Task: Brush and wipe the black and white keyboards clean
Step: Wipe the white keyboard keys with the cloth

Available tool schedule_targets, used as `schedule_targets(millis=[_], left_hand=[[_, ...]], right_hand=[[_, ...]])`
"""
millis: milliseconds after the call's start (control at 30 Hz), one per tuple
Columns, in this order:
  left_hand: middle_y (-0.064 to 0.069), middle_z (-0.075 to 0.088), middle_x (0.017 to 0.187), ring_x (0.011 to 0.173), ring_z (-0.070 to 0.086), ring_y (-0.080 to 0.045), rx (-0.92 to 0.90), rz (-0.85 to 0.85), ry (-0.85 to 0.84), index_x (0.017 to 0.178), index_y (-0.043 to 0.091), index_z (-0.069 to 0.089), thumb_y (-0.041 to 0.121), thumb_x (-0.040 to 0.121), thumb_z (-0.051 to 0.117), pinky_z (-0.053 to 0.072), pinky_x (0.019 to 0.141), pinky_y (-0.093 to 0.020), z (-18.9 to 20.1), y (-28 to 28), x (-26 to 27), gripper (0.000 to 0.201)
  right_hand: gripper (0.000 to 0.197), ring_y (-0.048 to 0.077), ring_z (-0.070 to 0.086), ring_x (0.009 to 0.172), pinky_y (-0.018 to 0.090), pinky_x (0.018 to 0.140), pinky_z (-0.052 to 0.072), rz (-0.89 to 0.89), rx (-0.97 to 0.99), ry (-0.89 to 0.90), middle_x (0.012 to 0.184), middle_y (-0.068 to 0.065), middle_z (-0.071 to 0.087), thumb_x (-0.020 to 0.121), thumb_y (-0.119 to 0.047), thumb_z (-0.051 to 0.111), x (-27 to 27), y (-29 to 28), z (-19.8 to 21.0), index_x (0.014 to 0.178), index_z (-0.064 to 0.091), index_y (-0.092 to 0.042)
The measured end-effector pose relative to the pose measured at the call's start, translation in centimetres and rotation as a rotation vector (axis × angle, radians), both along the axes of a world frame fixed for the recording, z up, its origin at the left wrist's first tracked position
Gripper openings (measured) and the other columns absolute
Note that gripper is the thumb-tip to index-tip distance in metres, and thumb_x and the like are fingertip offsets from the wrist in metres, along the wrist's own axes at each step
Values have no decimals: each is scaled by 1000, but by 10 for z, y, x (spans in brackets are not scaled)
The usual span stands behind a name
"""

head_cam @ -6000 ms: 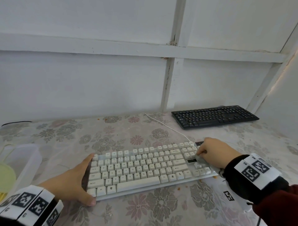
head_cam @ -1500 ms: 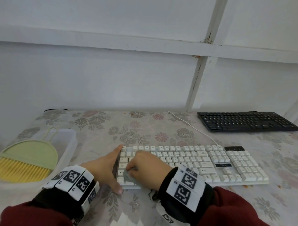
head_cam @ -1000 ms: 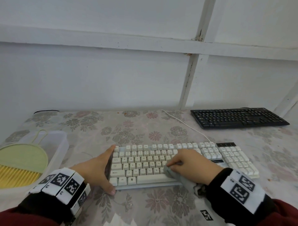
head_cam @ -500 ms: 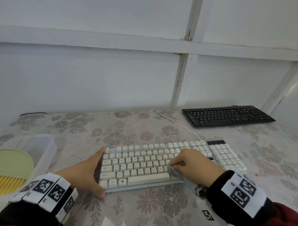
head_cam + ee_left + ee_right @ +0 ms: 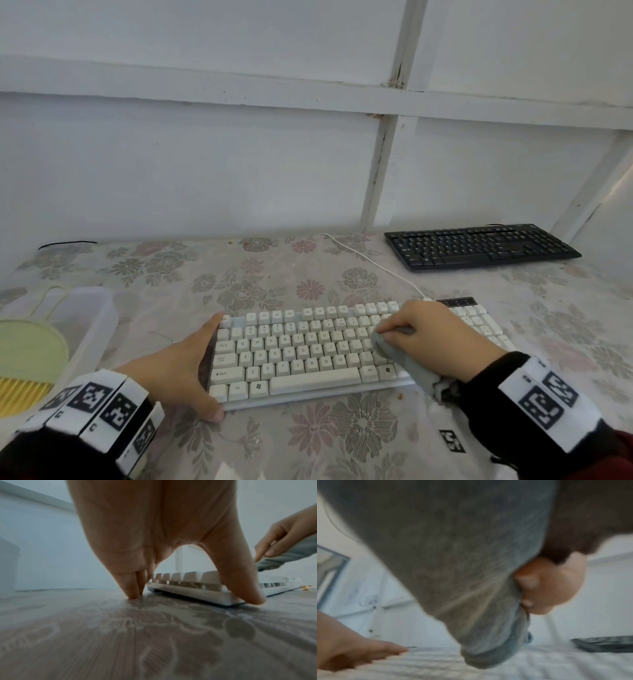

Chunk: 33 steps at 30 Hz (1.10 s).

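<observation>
The left hand (image 5: 178, 371) is lying with fingers (image 5: 132, 586) straight and close together, their tips touching the surface (image 5: 154, 635), and the thumb (image 5: 240, 582) spread wide apart from them, bracing the near corner of the white keyboard (image 5: 291, 356). The right hand (image 5: 435, 342) is reaching in palm down, fingers curled and pinching a grey cloth (image 5: 404, 363) against the keys. Both wrists are wearing black cuffs with white marker bands, and dark red sleeves are showing behind them.
</observation>
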<state>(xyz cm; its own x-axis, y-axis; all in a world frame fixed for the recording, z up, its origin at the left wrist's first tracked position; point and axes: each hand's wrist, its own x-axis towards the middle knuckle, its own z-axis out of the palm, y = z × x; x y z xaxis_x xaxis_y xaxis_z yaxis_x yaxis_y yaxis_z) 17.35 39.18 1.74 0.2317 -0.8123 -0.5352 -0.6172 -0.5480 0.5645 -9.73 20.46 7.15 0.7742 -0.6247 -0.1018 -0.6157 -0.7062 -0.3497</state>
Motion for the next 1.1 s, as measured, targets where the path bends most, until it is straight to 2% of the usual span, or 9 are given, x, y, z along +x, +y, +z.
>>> schedule_targets(millis=[133, 267, 400, 500, 633, 800, 900, 1000, 1100], left_hand=[[18, 26, 144, 126, 34, -4, -2, -4, -4, 144, 32, -21, 59, 25, 84, 29, 108, -23, 0, 0, 1, 161], [17, 25, 146, 123, 33, -2, -6, 8, -6, 145, 31, -21, 45, 42, 91, 28, 105, -20, -1, 0, 0, 153], [15, 24, 147, 121, 33, -3, 3, 24, -31, 145, 30, -21, 34, 54, 89, 28, 104, -20, -3, 0, 0, 143], [15, 25, 147, 124, 34, -4, -1, 22, -26, 145, 30, -21, 35, 51, 89, 28, 106, -21, -4, 0, 0, 144], [15, 24, 149, 129, 34, -7, -3, 14, -30, 145, 31, -21, 41, 45, 88, 28, 110, -26, -4, -1, 1, 149], [14, 22, 149, 130, 32, -6, -7, 12, -13, 145, 31, -21, 47, 37, 91, 26, 111, -25, -4, 0, 2, 156], [14, 22, 150, 131, 32, -7, -13, 18, -6, 145, 31, -20, 44, 41, 89, 26, 111, -26, -5, 0, 2, 152], [14, 22, 149, 130, 32, -6, -12, 7, 10, 145, 31, -19, 55, 28, 89, 26, 111, -25, -4, 1, 2, 161], [14, 22, 149, 131, 31, -7, -22, -2, 17, 145, 32, -19, 63, 21, 84, 26, 112, -27, -4, 1, 2, 164]], right_hand=[[27, -6, 50, 67, 6, 66, 35, 199, 94, -6, 93, -10, 70, 91, -16, 50, 37, 28, -16, 104, 73, -20], [29, 3, 49, 65, 4, 57, 30, 161, 111, 23, 61, -14, 62, 89, -11, 49, 29, 27, -23, 72, 72, -18], [24, 5, 50, 65, 3, 58, 38, 31, 65, 29, 68, -6, 56, 92, -16, 50, -2, 12, -18, 93, 74, -12], [22, 2, 50, 65, 1, 59, 37, -19, 13, 49, 79, 0, 66, 91, -18, 52, -19, 1, -18, 93, 74, -15], [27, -2, 55, 64, 5, 53, 36, -94, 7, 146, 66, -17, 65, 92, -19, 53, -33, -17, -16, 74, 73, -22], [25, -6, 45, 68, 6, 58, 34, -96, -88, 231, 74, -22, 47, 93, -18, 49, -42, -34, -4, 100, 72, -23], [26, 0, 49, 72, 6, 62, 38, -30, -50, 332, 81, -13, 48, 94, -17, 47, -36, -29, -7, 103, 71, -20], [26, 17, 59, 88, 15, 74, 45, -26, -56, 467, 98, -2, 44, 95, -18, 46, -29, -28, -10, 104, 70, -19], [24, 20, 52, 72, 26, 67, 46, -2, -143, 642, 99, 1, 39, 94, -16, 46, -19, -24, -6, 108, 66, -16]])
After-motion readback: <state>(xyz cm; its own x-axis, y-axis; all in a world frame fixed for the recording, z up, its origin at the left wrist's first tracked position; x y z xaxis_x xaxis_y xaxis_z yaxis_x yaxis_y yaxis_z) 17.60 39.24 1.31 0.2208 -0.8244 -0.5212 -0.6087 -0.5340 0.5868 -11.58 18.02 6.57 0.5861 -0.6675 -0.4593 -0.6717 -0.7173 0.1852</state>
